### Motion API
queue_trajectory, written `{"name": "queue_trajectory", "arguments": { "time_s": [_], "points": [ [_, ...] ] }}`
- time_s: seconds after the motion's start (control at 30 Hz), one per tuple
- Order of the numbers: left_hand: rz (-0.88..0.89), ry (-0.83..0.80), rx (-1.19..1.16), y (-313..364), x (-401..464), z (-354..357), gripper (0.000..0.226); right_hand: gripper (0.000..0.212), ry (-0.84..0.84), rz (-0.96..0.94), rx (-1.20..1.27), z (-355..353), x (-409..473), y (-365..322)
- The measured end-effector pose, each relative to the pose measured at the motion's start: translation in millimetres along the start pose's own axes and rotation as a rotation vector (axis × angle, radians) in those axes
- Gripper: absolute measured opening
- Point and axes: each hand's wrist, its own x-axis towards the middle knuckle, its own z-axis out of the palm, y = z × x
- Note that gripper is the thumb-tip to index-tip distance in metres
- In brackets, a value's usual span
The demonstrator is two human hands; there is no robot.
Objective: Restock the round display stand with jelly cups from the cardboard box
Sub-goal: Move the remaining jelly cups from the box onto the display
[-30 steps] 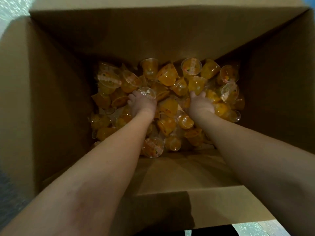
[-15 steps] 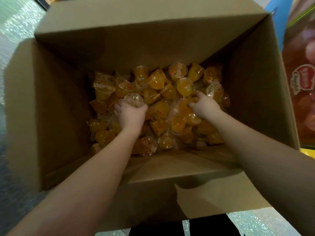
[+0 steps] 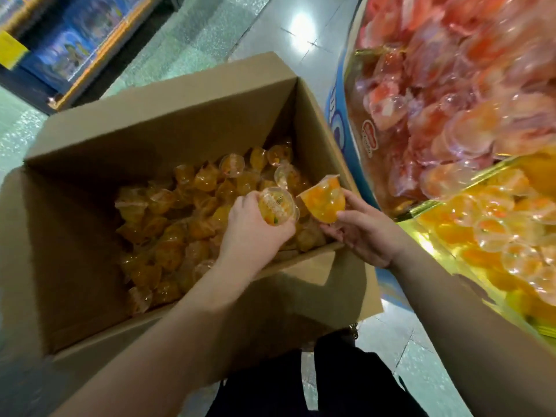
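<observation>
Left hand (image 3: pixel 254 228): fingers curled round an orange jelly cup (image 3: pixel 278 206), its lid facing the camera. Right hand (image 3: pixel 365 233): thumb and fingers pinch a second jelly cup (image 3: pixel 325 201) by its sides, tilted, rim uppermost. The two cups nearly touch, above the right near corner of the cardboard box (image 3: pixel 168 124). Below the hands, loose jelly cups (image 3: pixel 192 206) cover the box floor. Just right of the right hand, the round display stand (image 3: pixel 340 121) holds pink and yellow cups; the box wall stands beside it.
</observation>
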Motion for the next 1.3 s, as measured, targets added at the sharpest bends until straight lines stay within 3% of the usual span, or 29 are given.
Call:
{"name": "queue_trajectory", "arguments": {
  "time_s": [0.07,0.2,0.33,0.5,0.57,0.87,0.97,1.2,1.3],
  "points": [
    [0.048,-0.034,0.042,29.2,-11.0,14.5,0.086,0.061,0.057,-0.035,-0.049,-11.8,-30.2,-10.9],
    [0.116,-0.070,0.108,85.4,-31.2,48.5,0.088,0.074,0.175,-0.125,-0.329,-48.6,-83.2,-24.7],
    [0.254,-0.116,0.210,135.9,-48.0,86.8,0.086,0.063,0.323,-0.146,-0.561,-94.3,-132.3,-32.0],
    [0.411,-0.221,0.319,184.5,-59.2,135.1,0.078,0.076,0.468,-0.142,-0.559,-148.8,-181.5,-20.1],
    [0.465,-0.266,0.359,198.4,-60.3,156.1,0.074,0.069,0.515,-0.158,-0.527,-167.6,-195.3,-13.9],
    [0.590,-0.313,0.733,238.8,-28.6,228.9,0.085,0.077,0.825,-0.206,-0.579,-232.8,-195.2,24.5],
    [0.609,-0.310,0.831,241.7,-12.7,241.8,0.084,0.081,0.845,-0.205,-0.676,-247.5,-186.7,33.7],
    [0.725,-0.307,1.021,243.5,0.4,262.6,0.083,0.081,0.716,-0.227,-0.960,-262.5,-169.9,38.2],
    [0.725,-0.359,1.033,244.3,1.4,262.4,0.080,0.083,0.716,-0.207,-0.964,-263.4,-166.2,39.4]
  ]
}}
